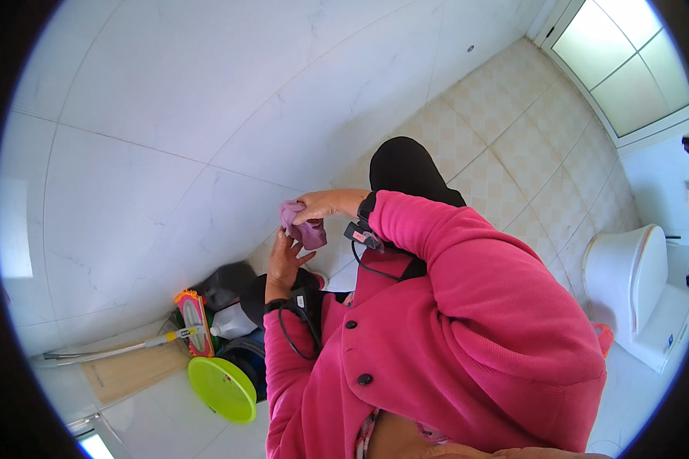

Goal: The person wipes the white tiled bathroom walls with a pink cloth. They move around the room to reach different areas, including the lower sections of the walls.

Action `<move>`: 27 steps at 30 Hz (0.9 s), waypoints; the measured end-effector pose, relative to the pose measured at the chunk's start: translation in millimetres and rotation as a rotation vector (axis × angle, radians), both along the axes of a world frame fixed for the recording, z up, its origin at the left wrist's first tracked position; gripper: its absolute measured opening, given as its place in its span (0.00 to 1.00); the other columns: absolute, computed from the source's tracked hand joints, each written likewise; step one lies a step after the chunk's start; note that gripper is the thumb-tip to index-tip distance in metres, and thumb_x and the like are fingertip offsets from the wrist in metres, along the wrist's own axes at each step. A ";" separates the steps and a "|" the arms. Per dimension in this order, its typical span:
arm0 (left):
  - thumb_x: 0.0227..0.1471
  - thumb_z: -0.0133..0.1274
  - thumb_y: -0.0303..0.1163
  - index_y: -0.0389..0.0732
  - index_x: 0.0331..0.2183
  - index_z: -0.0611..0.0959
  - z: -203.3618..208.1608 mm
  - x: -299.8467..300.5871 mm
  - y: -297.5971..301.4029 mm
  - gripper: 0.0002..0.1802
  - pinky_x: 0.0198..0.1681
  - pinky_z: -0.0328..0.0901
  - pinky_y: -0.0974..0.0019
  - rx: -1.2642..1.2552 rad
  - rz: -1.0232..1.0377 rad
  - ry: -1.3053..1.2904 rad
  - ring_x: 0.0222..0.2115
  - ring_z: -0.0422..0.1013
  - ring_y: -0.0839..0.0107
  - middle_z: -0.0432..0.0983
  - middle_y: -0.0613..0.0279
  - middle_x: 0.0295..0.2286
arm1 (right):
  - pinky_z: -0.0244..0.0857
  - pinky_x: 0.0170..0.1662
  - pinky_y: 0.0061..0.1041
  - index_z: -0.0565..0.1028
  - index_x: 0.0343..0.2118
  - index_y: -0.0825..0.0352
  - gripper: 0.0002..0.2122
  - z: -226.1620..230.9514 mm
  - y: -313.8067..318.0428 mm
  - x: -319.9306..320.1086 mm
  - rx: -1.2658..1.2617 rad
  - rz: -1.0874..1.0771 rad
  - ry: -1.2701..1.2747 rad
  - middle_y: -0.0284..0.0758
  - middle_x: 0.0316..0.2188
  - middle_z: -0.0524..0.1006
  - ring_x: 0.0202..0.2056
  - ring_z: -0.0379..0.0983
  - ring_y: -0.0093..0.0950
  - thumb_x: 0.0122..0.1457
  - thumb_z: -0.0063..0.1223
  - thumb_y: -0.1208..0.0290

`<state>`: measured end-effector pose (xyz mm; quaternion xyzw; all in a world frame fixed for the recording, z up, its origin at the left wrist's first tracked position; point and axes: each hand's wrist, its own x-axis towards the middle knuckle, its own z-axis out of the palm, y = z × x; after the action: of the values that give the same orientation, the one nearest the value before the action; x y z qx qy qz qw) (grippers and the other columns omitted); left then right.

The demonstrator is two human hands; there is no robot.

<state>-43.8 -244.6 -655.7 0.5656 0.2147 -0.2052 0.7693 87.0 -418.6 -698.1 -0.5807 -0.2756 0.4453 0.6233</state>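
Note:
A mauve cloth (pixel 311 233) hangs bunched in front of me, close to the tiled wall. My right hand (pixel 321 205) is closed on its upper part, with thumb and fingers pressed into the folds. Just below, my left hand (pixel 283 264) has its fingers stretched and spread apart. Its fingertips reach the cloth's lower left edge, and the thumb points toward the cloth's bottom corner. Dark straps with small black devices and cables are on both wrists.
White marbled wall tiles (pixel 168 92) rise at left. A green basin (pixel 222 389), a mop (pixel 194 325) with a long pole and a white jug (pixel 235 321) crowd the lower left. A toilet (pixel 628 283) stands at right, a glazed door (pixel 612 61) at upper right.

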 end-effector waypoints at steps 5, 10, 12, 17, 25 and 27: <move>0.59 0.46 0.53 0.44 0.56 0.65 0.9 3.8 -13.9 0.31 0.49 0.65 0.49 -0.014 0.050 0.036 0.51 0.66 0.60 0.66 0.57 0.52 | 0.67 0.47 0.31 0.71 0.50 0.63 0.24 14.1 -14.1 -21.1 0.142 -0.013 0.434 0.33 0.46 0.76 0.44 0.73 0.27 0.57 0.55 0.51; 0.58 0.51 0.38 0.40 0.50 0.71 -11.3 5.2 -15.1 0.21 0.48 0.66 0.60 0.229 0.116 -0.142 0.45 0.69 0.65 0.72 0.61 0.45 | 0.67 0.48 0.34 0.69 0.53 0.62 0.27 -13.8 -1.2 -28.1 0.071 -0.034 0.494 0.33 0.48 0.74 0.47 0.71 0.27 0.57 0.54 0.49; 0.57 0.52 0.33 0.39 0.49 0.72 -13.9 8.6 -17.3 0.19 0.48 0.65 0.64 0.165 0.299 -0.057 0.45 0.70 0.67 0.73 0.62 0.44 | 0.65 0.51 0.34 0.64 0.57 0.62 0.28 -22.1 5.8 -27.2 0.039 -0.036 0.218 0.34 0.51 0.71 0.50 0.69 0.27 0.59 0.53 0.51; 0.56 0.52 0.31 0.38 0.51 0.70 -8.3 12.7 -19.4 0.22 0.50 0.64 0.64 0.132 0.318 -0.067 0.45 0.69 0.68 0.72 0.58 0.46 | 0.65 0.51 0.39 0.64 0.58 0.61 0.28 -7.8 -5.8 -33.7 0.011 -0.112 0.495 0.34 0.54 0.70 0.51 0.68 0.28 0.58 0.54 0.52; 0.54 0.54 0.34 0.32 0.50 0.72 16.5 50.1 -13.4 0.25 0.51 0.62 0.63 0.912 -0.054 -0.341 0.47 0.68 0.61 0.72 0.49 0.45 | 0.68 0.48 0.36 0.67 0.55 0.61 0.20 26.8 -9.6 -19.6 0.288 -0.165 0.616 0.32 0.49 0.74 0.47 0.71 0.28 0.59 0.53 0.65; 0.52 0.56 0.33 0.33 0.48 0.73 31.6 67.1 -13.4 0.23 0.50 0.62 0.61 1.134 -0.049 -0.459 0.45 0.69 0.61 0.73 0.50 0.43 | 0.69 0.47 0.33 0.69 0.53 0.62 0.19 28.2 -12.8 -5.3 0.310 -0.315 0.566 0.33 0.45 0.75 0.44 0.72 0.27 0.58 0.52 0.68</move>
<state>23.3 -258.0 -624.1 0.9215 0.1062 0.0504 0.3702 81.7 -431.4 -669.9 -0.3686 -0.0636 0.4400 0.8164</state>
